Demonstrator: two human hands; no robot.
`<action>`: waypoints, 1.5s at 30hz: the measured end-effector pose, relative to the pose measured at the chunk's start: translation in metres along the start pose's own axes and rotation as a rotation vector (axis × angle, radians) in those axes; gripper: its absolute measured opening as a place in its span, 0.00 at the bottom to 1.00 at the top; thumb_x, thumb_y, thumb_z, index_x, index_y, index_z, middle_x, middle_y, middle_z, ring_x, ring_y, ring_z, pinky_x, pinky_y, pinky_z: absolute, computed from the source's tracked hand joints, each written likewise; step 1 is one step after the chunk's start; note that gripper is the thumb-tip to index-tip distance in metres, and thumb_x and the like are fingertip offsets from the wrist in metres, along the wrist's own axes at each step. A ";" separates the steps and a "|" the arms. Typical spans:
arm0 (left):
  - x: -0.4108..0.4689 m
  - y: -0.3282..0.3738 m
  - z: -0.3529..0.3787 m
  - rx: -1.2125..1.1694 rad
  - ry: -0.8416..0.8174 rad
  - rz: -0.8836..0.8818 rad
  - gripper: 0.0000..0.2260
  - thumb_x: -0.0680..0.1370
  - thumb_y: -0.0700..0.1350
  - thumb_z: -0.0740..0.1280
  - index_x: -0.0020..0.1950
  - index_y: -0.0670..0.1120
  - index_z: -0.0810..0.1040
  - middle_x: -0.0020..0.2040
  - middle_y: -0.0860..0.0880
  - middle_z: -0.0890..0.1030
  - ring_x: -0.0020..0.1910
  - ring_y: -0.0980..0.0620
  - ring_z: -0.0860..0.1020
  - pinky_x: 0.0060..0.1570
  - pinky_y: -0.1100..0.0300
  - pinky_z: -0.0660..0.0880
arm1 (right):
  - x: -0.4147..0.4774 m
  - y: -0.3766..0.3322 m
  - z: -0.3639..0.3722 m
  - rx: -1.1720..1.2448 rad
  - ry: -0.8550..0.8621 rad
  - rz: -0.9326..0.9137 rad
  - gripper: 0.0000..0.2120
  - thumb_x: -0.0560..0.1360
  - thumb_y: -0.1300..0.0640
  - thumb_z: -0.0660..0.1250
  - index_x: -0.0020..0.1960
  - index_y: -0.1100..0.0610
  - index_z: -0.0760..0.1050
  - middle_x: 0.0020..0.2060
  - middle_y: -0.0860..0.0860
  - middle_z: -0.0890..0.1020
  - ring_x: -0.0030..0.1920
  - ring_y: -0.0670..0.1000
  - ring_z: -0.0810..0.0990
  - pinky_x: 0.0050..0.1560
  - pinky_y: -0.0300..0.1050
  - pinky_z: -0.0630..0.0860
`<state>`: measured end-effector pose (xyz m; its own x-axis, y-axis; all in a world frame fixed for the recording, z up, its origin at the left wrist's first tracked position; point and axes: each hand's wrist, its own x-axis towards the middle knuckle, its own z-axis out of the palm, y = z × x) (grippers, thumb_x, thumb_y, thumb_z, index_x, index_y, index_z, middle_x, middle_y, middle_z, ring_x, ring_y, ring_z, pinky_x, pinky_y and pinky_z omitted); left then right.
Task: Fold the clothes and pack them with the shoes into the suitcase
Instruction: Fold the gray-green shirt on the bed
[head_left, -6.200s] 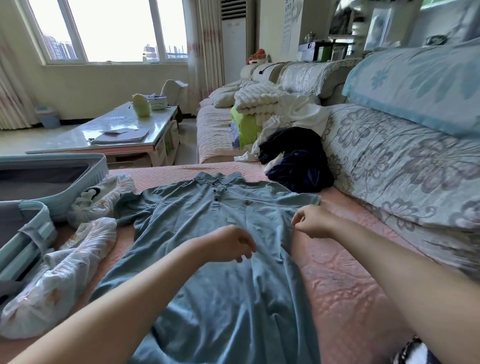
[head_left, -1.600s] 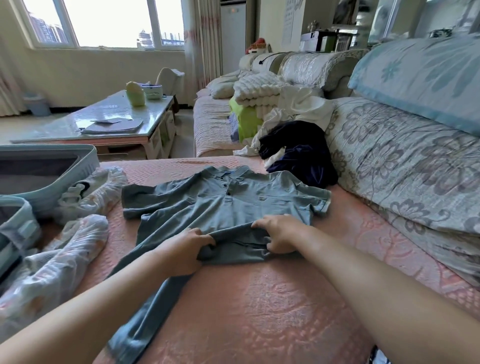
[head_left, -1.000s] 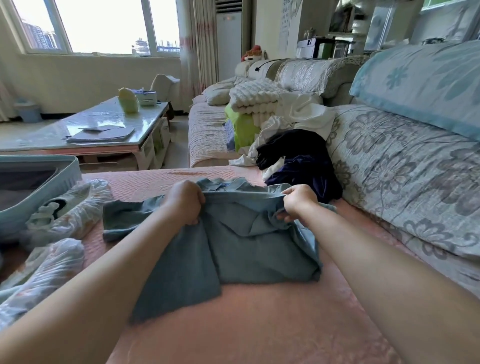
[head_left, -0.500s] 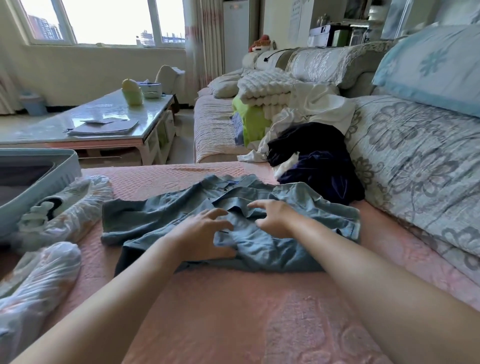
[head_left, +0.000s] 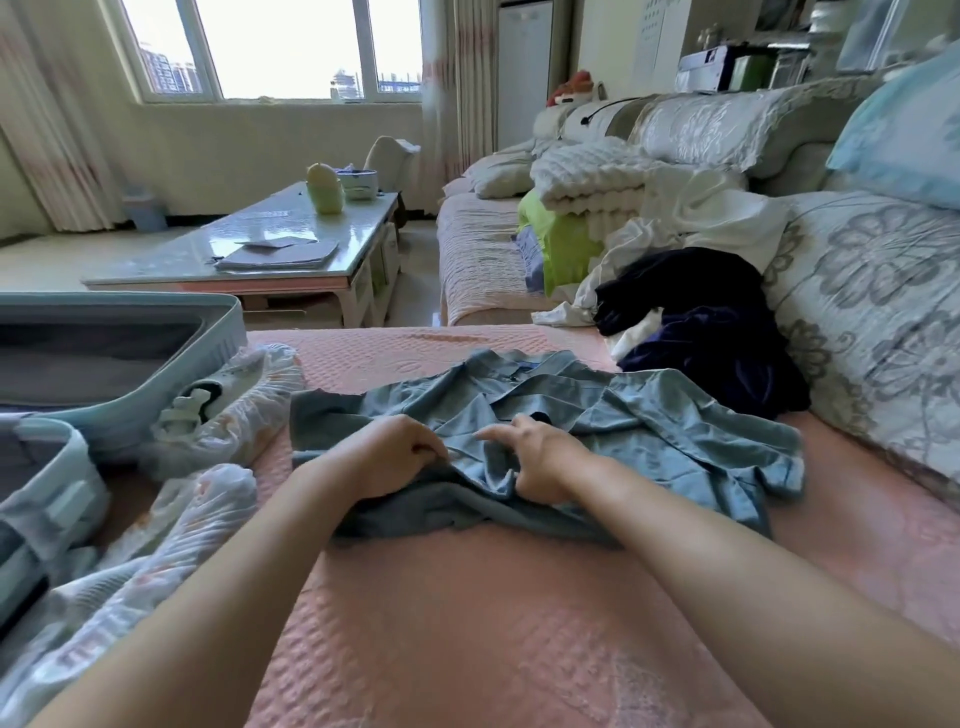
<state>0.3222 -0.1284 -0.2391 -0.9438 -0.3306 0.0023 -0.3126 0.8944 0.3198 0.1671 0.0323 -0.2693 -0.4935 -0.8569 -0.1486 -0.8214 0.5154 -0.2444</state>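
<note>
Blue-grey polo shirt rumpled; left hand curled, gripping its near fold; right hand loosely spread, pressing it; 2 bagged shoes, open suitcase left of shirt.

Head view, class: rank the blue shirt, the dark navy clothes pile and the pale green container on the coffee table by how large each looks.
1. blue shirt
2. dark navy clothes pile
3. pale green container, which looks smallest; it stands much farther from the camera, so its true size is unsure.
</note>
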 end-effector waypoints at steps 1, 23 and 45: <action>0.002 -0.004 -0.001 -0.046 0.022 -0.021 0.10 0.81 0.44 0.65 0.48 0.57 0.84 0.47 0.57 0.83 0.41 0.58 0.79 0.43 0.69 0.73 | 0.004 -0.001 -0.002 0.004 -0.021 -0.013 0.36 0.71 0.61 0.60 0.75 0.36 0.64 0.64 0.49 0.72 0.62 0.54 0.75 0.56 0.49 0.77; 0.016 -0.031 0.004 -0.276 0.501 -0.262 0.19 0.80 0.40 0.64 0.71 0.49 0.70 0.69 0.45 0.71 0.65 0.46 0.73 0.64 0.55 0.70 | 0.032 -0.028 -0.016 0.447 0.131 0.010 0.40 0.76 0.61 0.64 0.81 0.40 0.51 0.77 0.53 0.65 0.36 0.50 0.78 0.37 0.46 0.75; -0.087 -0.039 0.027 0.279 0.092 -0.064 0.26 0.72 0.47 0.67 0.69 0.60 0.70 0.65 0.55 0.70 0.66 0.51 0.68 0.60 0.57 0.66 | -0.086 -0.029 0.010 -0.220 -0.053 -0.018 0.38 0.79 0.71 0.53 0.82 0.46 0.47 0.81 0.46 0.53 0.79 0.47 0.56 0.73 0.43 0.61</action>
<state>0.4134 -0.1266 -0.2775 -0.9114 -0.4036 0.0804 -0.4008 0.9148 0.0492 0.2362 0.0915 -0.2595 -0.4670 -0.8619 -0.1975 -0.8756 0.4820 -0.0333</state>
